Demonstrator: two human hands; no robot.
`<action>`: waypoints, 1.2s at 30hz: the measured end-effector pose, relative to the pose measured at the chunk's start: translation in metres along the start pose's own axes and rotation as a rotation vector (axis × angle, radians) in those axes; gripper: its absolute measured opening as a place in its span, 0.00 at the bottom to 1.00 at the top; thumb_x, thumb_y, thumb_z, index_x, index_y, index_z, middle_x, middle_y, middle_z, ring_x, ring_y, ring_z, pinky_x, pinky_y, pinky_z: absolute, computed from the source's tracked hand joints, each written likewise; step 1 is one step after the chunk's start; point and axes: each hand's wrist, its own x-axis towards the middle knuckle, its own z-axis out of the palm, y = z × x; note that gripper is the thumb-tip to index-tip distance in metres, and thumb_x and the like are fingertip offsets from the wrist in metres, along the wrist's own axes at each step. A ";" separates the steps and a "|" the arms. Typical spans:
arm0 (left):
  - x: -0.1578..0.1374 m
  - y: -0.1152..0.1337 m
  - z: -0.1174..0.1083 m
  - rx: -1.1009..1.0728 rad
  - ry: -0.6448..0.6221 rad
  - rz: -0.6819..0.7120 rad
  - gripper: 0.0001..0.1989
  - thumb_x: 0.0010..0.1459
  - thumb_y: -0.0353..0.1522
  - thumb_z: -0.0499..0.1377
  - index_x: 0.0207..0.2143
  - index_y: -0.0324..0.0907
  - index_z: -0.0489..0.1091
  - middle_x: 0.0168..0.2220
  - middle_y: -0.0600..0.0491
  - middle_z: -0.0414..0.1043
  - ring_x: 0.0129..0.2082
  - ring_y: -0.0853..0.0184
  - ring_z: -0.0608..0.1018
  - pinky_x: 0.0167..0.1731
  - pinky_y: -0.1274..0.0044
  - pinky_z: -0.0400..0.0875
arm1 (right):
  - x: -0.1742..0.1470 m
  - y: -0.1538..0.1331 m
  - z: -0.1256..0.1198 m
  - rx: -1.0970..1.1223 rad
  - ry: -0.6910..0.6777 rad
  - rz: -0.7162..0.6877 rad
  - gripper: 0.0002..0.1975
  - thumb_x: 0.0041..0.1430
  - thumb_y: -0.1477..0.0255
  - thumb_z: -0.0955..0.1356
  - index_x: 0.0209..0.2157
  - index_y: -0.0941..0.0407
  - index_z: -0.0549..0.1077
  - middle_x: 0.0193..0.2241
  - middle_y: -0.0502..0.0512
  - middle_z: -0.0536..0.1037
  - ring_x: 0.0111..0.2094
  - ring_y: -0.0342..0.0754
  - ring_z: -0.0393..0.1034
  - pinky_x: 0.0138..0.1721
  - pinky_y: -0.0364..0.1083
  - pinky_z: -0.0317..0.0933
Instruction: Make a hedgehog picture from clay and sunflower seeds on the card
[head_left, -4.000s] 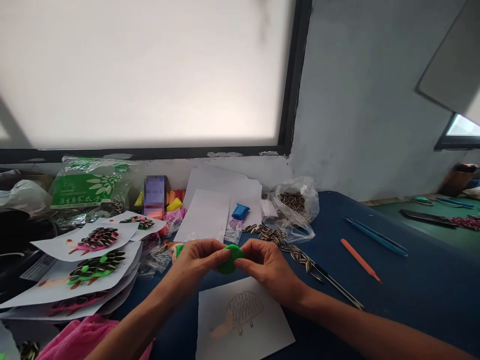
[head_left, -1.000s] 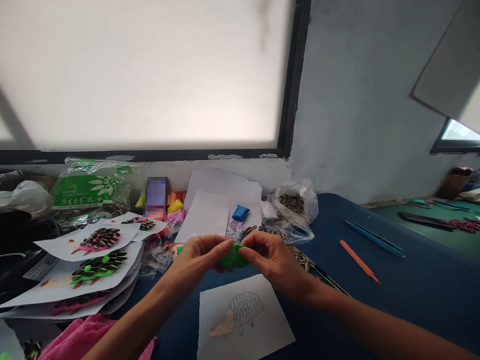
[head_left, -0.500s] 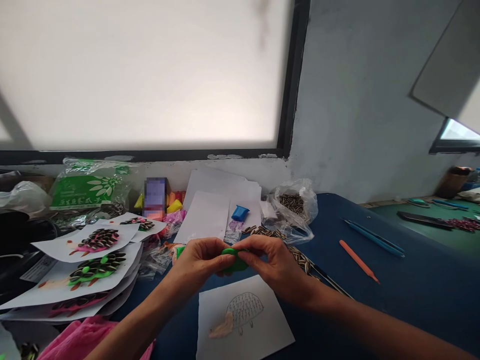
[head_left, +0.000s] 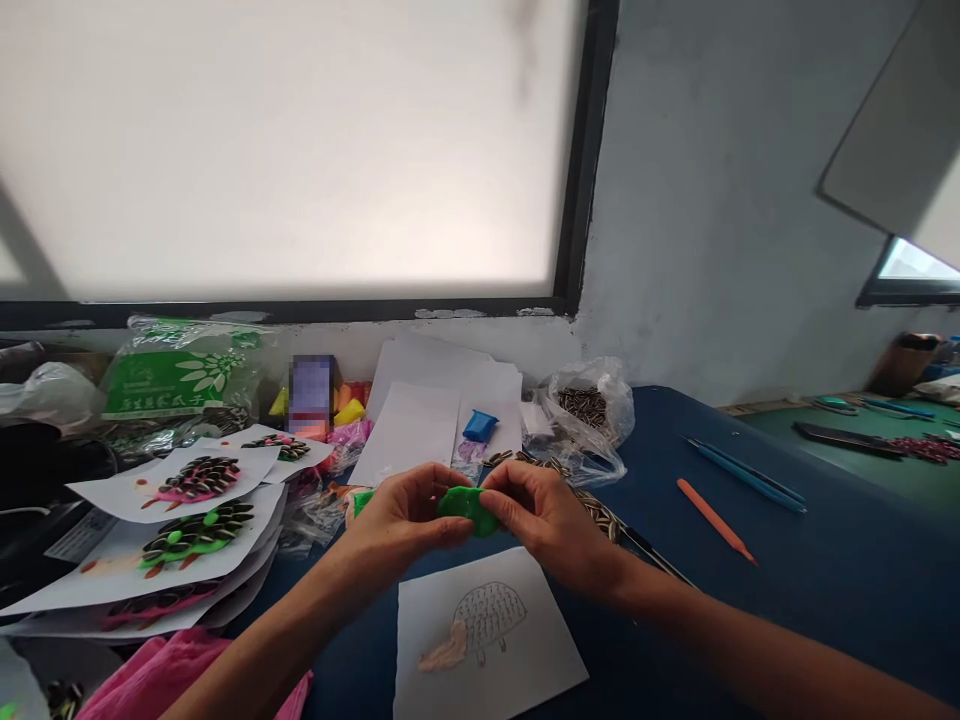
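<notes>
A flattened lump of green clay (head_left: 466, 507) is pinched between my left hand (head_left: 401, 520) and my right hand (head_left: 551, 525), held a little above the blue table (head_left: 825, 580). Both hands grip its edges with thumbs and fingertips. Just below them lies a white sheet with a pencil hedgehog drawing (head_left: 484, 640), its snout filled with peach clay. Loose striped sunflower seeds (head_left: 592, 515) lie behind my right hand.
Finished seed hedgehogs on paper (head_left: 187, 520) are stacked at left. Blank papers (head_left: 420, 420), a blue clay block (head_left: 478, 425), a bag of seeds (head_left: 589, 410) and clay packets sit by the wall. An orange tool (head_left: 716, 520) and blue tools (head_left: 742, 475) lie at right.
My fingers have kept shifting around the green clay, pressing it flatter and wider. The hands stay in the same spot above the drawing.
</notes>
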 end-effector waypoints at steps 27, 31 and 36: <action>0.004 -0.009 0.002 -0.111 0.110 -0.059 0.23 0.47 0.45 0.69 0.40 0.38 0.76 0.40 0.47 0.79 0.36 0.62 0.79 0.42 0.71 0.73 | 0.003 0.004 -0.012 -0.561 0.151 -0.324 0.06 0.64 0.70 0.66 0.37 0.59 0.73 0.28 0.53 0.74 0.27 0.44 0.65 0.28 0.44 0.58; 0.002 -0.010 0.011 -0.248 -0.074 -0.002 0.21 0.52 0.44 0.67 0.42 0.37 0.76 0.37 0.47 0.80 0.38 0.62 0.80 0.44 0.71 0.73 | -0.002 0.005 -0.006 -0.787 0.038 -0.597 0.10 0.65 0.68 0.65 0.35 0.60 0.73 0.28 0.56 0.74 0.28 0.47 0.66 0.28 0.45 0.57; 0.006 -0.020 -0.010 -0.166 0.014 -0.038 0.21 0.50 0.44 0.68 0.41 0.38 0.76 0.35 0.49 0.80 0.32 0.65 0.80 0.40 0.73 0.75 | -0.003 0.007 0.000 -0.427 0.124 -0.366 0.11 0.67 0.67 0.63 0.33 0.58 0.72 0.26 0.51 0.71 0.25 0.43 0.63 0.27 0.43 0.58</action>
